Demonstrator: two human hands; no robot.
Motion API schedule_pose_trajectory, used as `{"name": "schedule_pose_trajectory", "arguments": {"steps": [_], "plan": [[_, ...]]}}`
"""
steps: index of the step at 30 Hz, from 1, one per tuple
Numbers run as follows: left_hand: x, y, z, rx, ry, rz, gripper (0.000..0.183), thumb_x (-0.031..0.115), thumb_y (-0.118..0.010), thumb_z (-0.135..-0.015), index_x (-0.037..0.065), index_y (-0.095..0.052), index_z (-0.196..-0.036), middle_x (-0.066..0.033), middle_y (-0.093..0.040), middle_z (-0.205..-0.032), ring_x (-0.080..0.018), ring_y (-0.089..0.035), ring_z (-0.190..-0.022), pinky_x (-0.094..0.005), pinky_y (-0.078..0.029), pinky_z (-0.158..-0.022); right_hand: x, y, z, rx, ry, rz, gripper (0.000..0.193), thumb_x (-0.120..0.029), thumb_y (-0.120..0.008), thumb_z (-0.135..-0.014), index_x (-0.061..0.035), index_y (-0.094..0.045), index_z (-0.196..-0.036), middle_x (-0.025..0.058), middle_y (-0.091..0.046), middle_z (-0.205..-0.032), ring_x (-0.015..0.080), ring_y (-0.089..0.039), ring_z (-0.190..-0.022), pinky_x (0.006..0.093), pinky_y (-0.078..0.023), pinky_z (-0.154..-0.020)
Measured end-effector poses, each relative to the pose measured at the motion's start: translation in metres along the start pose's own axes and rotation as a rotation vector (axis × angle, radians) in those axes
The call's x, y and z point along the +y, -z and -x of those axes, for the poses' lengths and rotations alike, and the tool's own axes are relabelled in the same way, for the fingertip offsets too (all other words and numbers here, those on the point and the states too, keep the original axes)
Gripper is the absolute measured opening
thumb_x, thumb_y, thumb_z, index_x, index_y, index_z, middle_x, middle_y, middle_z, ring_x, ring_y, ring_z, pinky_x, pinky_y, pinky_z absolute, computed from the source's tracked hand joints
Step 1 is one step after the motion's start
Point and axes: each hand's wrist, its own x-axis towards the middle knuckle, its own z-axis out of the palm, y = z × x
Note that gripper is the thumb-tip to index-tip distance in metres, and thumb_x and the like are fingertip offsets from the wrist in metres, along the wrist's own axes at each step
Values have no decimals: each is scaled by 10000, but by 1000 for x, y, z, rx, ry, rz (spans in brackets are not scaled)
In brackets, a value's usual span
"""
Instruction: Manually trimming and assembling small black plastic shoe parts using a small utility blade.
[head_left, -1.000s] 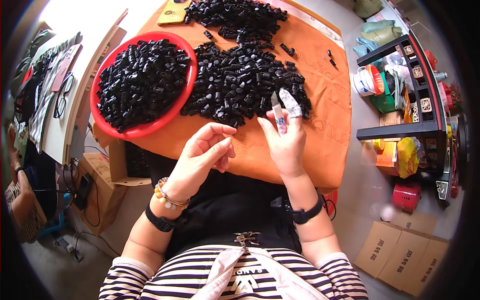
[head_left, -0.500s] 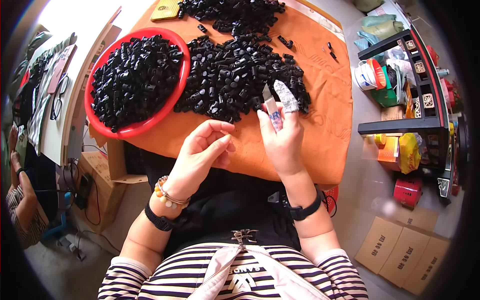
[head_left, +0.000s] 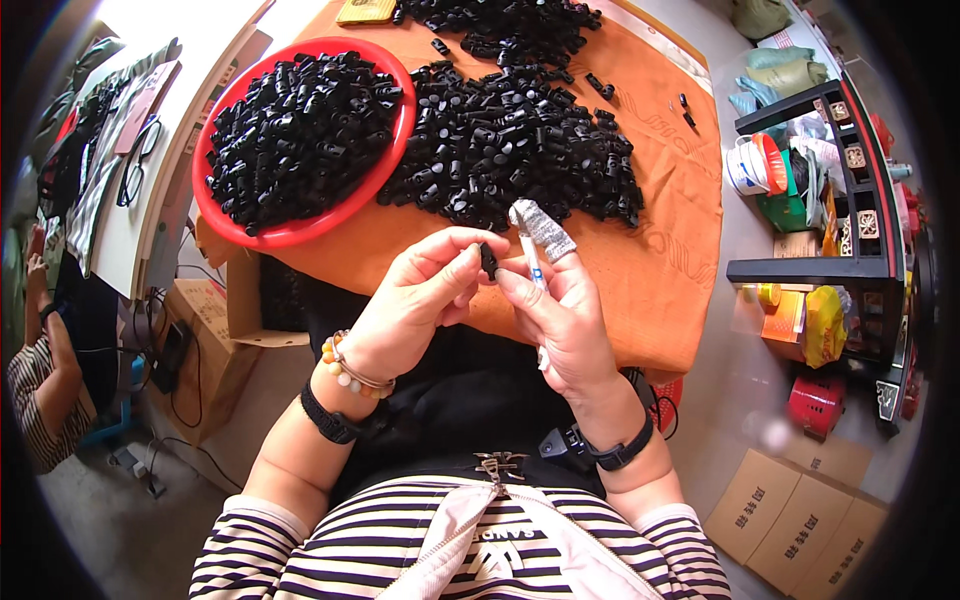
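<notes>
My left hand (head_left: 425, 285) is closed, pinching a small black plastic part (head_left: 488, 261) between thumb and forefinger, above the near edge of the table. Close beside it, my right hand (head_left: 565, 315) is closed round a slim knife (head_left: 536, 270) with a white-wrapped handle, seen nearly edge-on. The right thumb tip reaches to the black part. A grey knitted finger cover (head_left: 543, 230) sits on the right forefinger. Just beyond both hands lies a heap of similar black parts (head_left: 510, 140) on the orange tablecloth (head_left: 640, 290).
A red basin (head_left: 408, 130) full of black parts stands at the left of the table. An open carton (head_left: 240, 300) is below it. On the right are a black shelf (head_left: 810, 270) and flattened cartons (head_left: 800, 520). Another person's arm (head_left: 60, 370) shows at far left.
My left hand has moved right and up, and a black part now shows in its fingers. My right hand has come down and turned the knife edge-on beside it. The view has shifted slightly.
</notes>
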Motion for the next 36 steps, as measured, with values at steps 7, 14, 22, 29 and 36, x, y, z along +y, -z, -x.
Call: {"name": "schedule_pose_trajectory", "arguments": {"steps": [7, 14, 22, 29, 36], "plan": [[15, -5, 5, -13, 90, 186, 194, 284, -454, -957, 112, -503, -1032, 2, -528, -760, -39, -430, -540, -157, -325, -484, 5, 4, 3, -35, 164, 227, 510, -208, -563, -912, 2, -349, -1324, -9, -525, -907, 31, -436, -749, 179, -386, -688], [8, 2, 4, -1, 31, 351, 174, 298, -465, -950, 144, -494, -1025, 11, -494, -700, -37, -361, -502, -175, -276, -453, 4, -4, 10, -131, 132, 289, 474, -117, -568, -898, 3, -366, -1310, -13, -527, -877, 7, -431, -729, 149, -367, -644], [8, -6, 6, 51, 90, 372, 150, 258, -444, -961, 118, -488, -990, 49, -445, -589, -11, -337, -457, -159, -224, -401, 11, -7, 10, -162, 223, 433, 433, -61, -577, -873, 30, -412, -1263, 28, -587, -902, 33, -529, -789, 176, -431, -708], [8, -5, 5, 61, 101, 353, 135, 243, -442, -961, 116, -485, -980, 45, -422, -605, -14, -334, -476, -166, -218, -400, 10, -3, 11, -165, 189, 477, 425, -64, -576, -874, 38, -413, -1252, 58, -606, -916, 65, -567, -843, 200, -453, -751], [8, -3, 7, 17, 66, 302, 143, 274, -447, -962, 146, -513, -962, 54, -407, -617, -12, -290, -495, -169, -245, -451, 6, -4, 12, -215, 135, 420, 419, -51, -569, -876, 38, -401, -1249, 70, -588, -934, 52, -536, -821, 180, -432, -717]]}}
